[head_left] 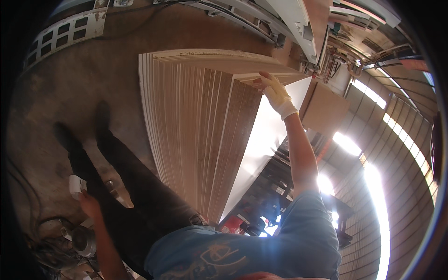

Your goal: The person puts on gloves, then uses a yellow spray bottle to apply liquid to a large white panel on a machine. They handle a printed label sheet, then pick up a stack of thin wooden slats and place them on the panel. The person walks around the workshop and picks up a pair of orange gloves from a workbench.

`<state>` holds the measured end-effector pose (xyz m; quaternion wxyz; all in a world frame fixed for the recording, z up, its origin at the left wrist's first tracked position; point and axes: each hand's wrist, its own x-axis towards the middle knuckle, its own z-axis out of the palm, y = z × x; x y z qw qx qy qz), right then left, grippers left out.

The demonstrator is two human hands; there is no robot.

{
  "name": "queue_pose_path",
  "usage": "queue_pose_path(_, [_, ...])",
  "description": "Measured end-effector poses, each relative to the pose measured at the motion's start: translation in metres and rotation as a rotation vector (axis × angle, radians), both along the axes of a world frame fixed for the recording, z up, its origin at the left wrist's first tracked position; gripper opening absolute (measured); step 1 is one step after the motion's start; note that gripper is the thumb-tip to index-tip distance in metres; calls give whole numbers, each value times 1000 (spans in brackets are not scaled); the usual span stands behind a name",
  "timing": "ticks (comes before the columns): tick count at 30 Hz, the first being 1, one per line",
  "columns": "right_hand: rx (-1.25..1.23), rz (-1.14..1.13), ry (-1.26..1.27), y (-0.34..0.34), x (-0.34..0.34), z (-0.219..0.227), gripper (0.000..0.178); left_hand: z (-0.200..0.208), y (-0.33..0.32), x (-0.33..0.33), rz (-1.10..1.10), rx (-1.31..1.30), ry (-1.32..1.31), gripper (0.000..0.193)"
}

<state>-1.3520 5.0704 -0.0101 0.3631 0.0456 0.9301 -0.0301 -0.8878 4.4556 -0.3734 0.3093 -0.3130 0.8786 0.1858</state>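
At the upper right, my right hand (277,95) wears a pale glove that leaves the fingertips bare. Its fingers are stretched and apart at the far corner of a tall stack of boards (196,121); I cannot tell whether they touch it. The stack shows many thin layers in tan and brown. A glossy white sheet (261,144) forms its top face, next to that hand. Low on the left, my left hand (87,201) is closed on a small white boxy object (76,187). That hand hangs beside my legs, away from the stack.
Brown floor (56,93) spreads at the left, with dark cables. A metal cylinder (84,241) stands near my left forearm. Machine rails (242,21) run along the top. A pale grid frame (67,32) lies at the upper left. A brown panel (325,109) stands beyond the stack.
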Motion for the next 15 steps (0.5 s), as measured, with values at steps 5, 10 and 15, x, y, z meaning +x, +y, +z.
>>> queue_pose_path(5, [-62, -91, -43, 4, -11, -11, 45, 0, -1, 5, -43, 18, 74, 34])
queue_pose_path(10, [-139, -143, -57, 3, -17, -22, 45, 3, -1, -1, -45, 47, 154, 35])
queue_pose_path(15, [-175, -58, -92, 19, -22, -36, 46, 3, -2, -6, -36, 46, 106, 34])
